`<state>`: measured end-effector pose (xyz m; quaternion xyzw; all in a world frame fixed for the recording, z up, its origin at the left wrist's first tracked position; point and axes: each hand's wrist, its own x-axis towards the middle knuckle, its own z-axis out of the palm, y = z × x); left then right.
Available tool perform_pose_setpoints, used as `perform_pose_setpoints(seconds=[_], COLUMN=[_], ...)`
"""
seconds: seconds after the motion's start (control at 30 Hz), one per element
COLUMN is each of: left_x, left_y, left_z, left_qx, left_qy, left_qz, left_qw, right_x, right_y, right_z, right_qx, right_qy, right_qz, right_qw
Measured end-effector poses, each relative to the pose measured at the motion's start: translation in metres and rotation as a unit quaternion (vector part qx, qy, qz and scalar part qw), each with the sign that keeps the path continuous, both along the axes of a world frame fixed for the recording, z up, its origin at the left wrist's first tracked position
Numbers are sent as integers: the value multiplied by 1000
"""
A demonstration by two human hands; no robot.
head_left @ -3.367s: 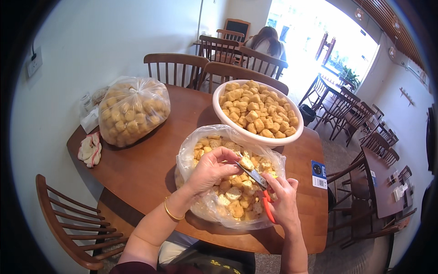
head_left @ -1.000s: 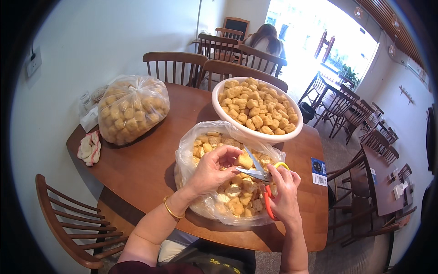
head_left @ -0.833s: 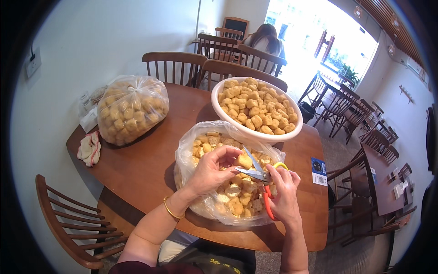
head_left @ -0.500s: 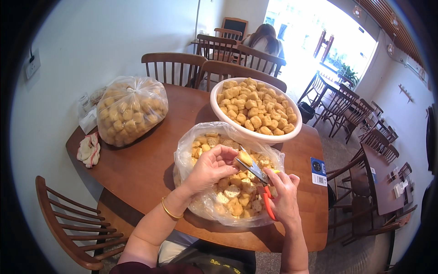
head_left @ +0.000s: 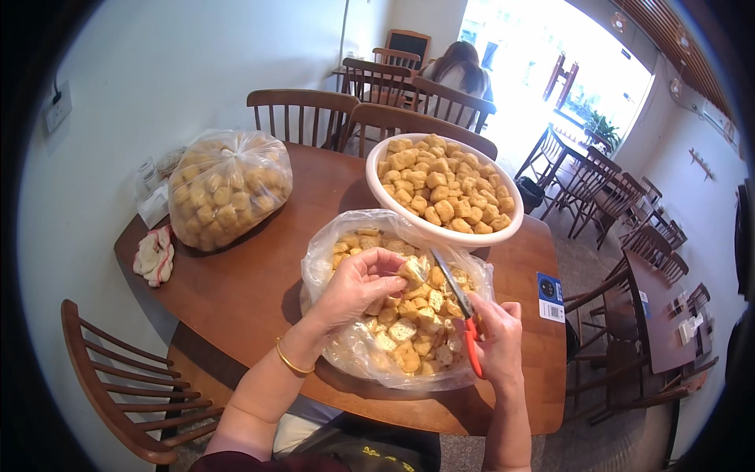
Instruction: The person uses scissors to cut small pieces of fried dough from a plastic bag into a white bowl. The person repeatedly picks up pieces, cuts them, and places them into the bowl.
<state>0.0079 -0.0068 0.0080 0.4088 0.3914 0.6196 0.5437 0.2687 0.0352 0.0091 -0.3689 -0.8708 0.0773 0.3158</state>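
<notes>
Between the thumb and fingers of my left hand [head_left: 355,289] is a golden fried tofu puff [head_left: 410,273], its pale inside showing in part. My right hand [head_left: 500,340] is closed round the red handles of a pair of scissors [head_left: 454,287]. The blade points up and away, just right of the puff; whether the other blade is in the puff I cannot tell. Both hands are above an open clear plastic bag [head_left: 321,250] holding many cut tofu puffs [head_left: 403,330] with whitish insides.
Behind the open bag stands a white basin [head_left: 513,224] heaped with whole tofu puffs. A tied bag of puffs [head_left: 228,193] sits left on the wooden table [head_left: 259,315], near a glove [head_left: 154,257]. A chair [head_left: 130,385] is at the left; a person [head_left: 462,75] sits farther back.
The scissors have moved from across the puff to its right, blade now pointing more upward. My left hand has turned the puff, so more of its pale inside shows.
</notes>
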Motion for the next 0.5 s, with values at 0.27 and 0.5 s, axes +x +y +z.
perform_pose_setpoints(seconds=[0.27,0.5], left_x=[1,4], left_y=[0,2], left_z=[2,-10], left_qx=[23,65], left_qy=[-53,-55], left_qz=[-14,-58], left_qw=[998,995], right_x=[1,-6], right_y=[1,-2], right_z=[-5,-6], right_qx=[47,46], right_qy=[-23,-26], right_qz=[-16,0], right_qw=[998,999])
